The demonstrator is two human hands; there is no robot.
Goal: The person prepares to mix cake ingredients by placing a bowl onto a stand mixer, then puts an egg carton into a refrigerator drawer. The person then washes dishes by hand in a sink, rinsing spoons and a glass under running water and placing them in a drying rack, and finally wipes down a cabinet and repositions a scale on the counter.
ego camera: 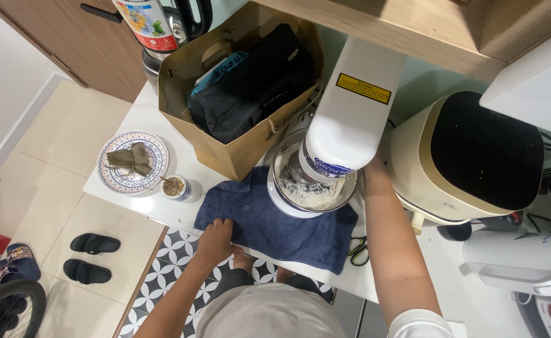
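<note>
Your left hand (216,236) rests at the lower centre of the frame on the near edge of the white table (140,119), its fingers (224,223) curled narrow over the left corner of the dark blue towel (275,225), pressing on it rather than gripping it.

Your right arm runs up the right side of the frame, and your right hand (372,168) reaches in behind the white stand mixer (350,112). The mixer head hides its fingers, so you cannot tell whether they are spread or holding anything.

The mixer stands at the centre of the frame on the blue towel, its head lowered over the mixing bowl (310,194), which holds pale flour.

Just left of the towel sits a small jar (175,186), and further left a patterned plate (132,161) carrying leaf-wrapped parcels. Behind the towel, toward the upper centre, a brown paper bag (238,150) holds a black bag. To the right of the mixer stands a cream appliance (463,156) with a black top. Black slippers (90,256) lie on the floor at lower left.
</note>
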